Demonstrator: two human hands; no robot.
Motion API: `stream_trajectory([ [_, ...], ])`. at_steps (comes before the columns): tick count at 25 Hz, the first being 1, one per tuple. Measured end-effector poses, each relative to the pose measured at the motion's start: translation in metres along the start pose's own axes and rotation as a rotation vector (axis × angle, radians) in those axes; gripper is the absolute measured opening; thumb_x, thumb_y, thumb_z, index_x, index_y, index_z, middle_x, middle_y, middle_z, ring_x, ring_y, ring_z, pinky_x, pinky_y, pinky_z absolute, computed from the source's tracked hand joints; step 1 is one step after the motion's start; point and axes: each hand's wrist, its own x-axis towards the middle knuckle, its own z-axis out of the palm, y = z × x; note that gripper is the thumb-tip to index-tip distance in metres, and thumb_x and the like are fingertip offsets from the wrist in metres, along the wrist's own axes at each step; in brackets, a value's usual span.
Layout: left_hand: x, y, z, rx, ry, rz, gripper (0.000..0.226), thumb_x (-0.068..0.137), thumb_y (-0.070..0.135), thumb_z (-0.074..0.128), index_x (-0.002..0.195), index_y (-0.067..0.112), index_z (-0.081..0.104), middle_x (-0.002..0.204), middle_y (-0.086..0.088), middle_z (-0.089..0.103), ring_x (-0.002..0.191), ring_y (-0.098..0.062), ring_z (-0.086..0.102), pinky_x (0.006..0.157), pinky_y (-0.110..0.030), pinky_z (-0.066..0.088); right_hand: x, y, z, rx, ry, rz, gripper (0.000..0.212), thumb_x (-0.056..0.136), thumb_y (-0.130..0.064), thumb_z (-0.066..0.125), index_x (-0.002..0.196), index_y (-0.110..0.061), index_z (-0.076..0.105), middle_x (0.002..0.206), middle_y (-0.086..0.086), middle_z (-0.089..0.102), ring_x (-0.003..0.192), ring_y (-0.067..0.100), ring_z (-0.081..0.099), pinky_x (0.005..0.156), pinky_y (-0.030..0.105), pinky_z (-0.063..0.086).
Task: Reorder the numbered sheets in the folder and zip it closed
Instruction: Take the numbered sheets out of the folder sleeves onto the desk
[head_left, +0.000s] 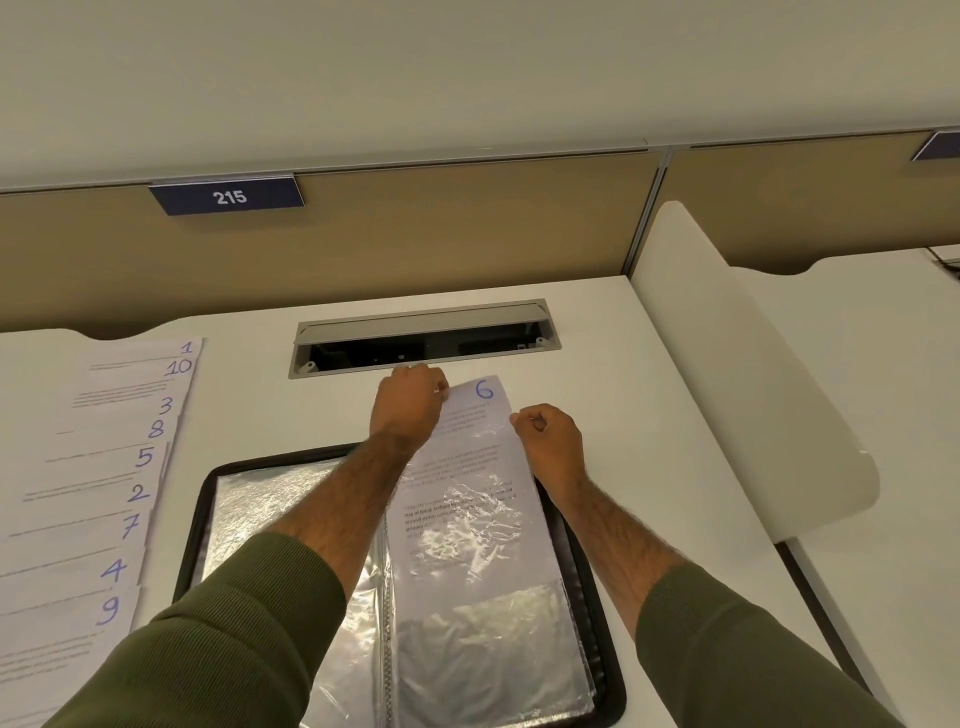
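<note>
White paper with a blue 6 in its corner, sheet 6 (480, 441), sticks partway out of the top of a clear pocket (467, 597) on the right-hand page of the open folder (200, 519). The sheet's lower part lies behind crinkled, glaring plastic. Its upper part is bare and reaches past the folder's far rim.

The left hand (410, 408) reaches across to the sheet's top left corner, where its fingers (439, 387) are curled and pinch the paper. The right hand (553, 444) is at the sheet's right edge, its fingers (519, 418) bent in tight and gripping that edge. Both forearms come out of olive-green sleeves (249, 623).

The black-rimmed folder lies flat on the white table (623, 364) directly in front of the person, with another shiny pocket on its left page. Left of the folder, the other sheets (104, 467) lie fanned on the table, overlapping. Their blue numbers read 1, 10, 3, 8, 5, 2, 7, 4, 9 from far to near.

Just beyond the hands a grey cable hatch (426, 322) stands open in the table. A dark sign (228, 196) reading 215 hangs on the tan partition behind, and a white divider (753, 389) stands along the table's right side.
</note>
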Motion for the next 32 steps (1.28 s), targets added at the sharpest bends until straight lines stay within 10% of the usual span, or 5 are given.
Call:
stream_trajectory([
  [10,0.030,0.012,-0.039,-0.366,0.402,-0.015,0.014,0.101,0.023,0.057,0.111,0.018,0.067,0.116,0.001,0.064,0.117,-0.017,0.048,0.096,-0.038,0.049,0.015,-0.024,0.005,-0.121,0.001,-0.057,0.016,0.097,-0.015,0.059,0.085,-0.007,0.068,0.084,0.005,0.070,0.079,0.024,0.070,0.068,0.034,0.058],
  [15,0.030,-0.007,-0.048,-0.629,0.571,-0.177,0.054,0.098,0.020,0.062,0.147,0.019,0.040,0.151,-0.003,0.042,0.140,-0.020,0.037,0.111,-0.031,0.035,0.017,-0.051,0.007,0.005,0.112,-0.186,0.014,0.100,-0.018,0.059,0.090,-0.011,0.067,0.084,0.000,0.070,0.072,0.015,0.069,0.061,0.028,0.058],
  [27,-0.030,-0.073,-0.056,-0.887,0.201,-0.374,0.046,0.098,0.041,0.060,0.138,0.017,0.057,0.125,0.003,0.066,0.114,-0.016,0.062,0.095,-0.030,0.047,-0.005,-0.111,-0.010,0.270,0.195,-0.245,0.017,0.094,-0.019,0.062,0.079,-0.027,0.063,0.087,0.001,0.072,0.082,0.027,0.071,0.069,0.053,0.061],
  [32,-0.082,-0.108,-0.095,-0.901,0.106,-0.416,0.030,0.100,0.046,0.054,0.095,0.024,0.074,0.096,0.007,0.074,0.090,-0.018,0.068,0.080,-0.039,0.054,-0.057,-0.108,0.023,0.316,-0.006,-0.146,0.009,0.097,-0.013,0.060,0.090,-0.014,0.066,0.092,0.007,0.073,0.083,0.033,0.072,0.068,0.052,0.062],
])
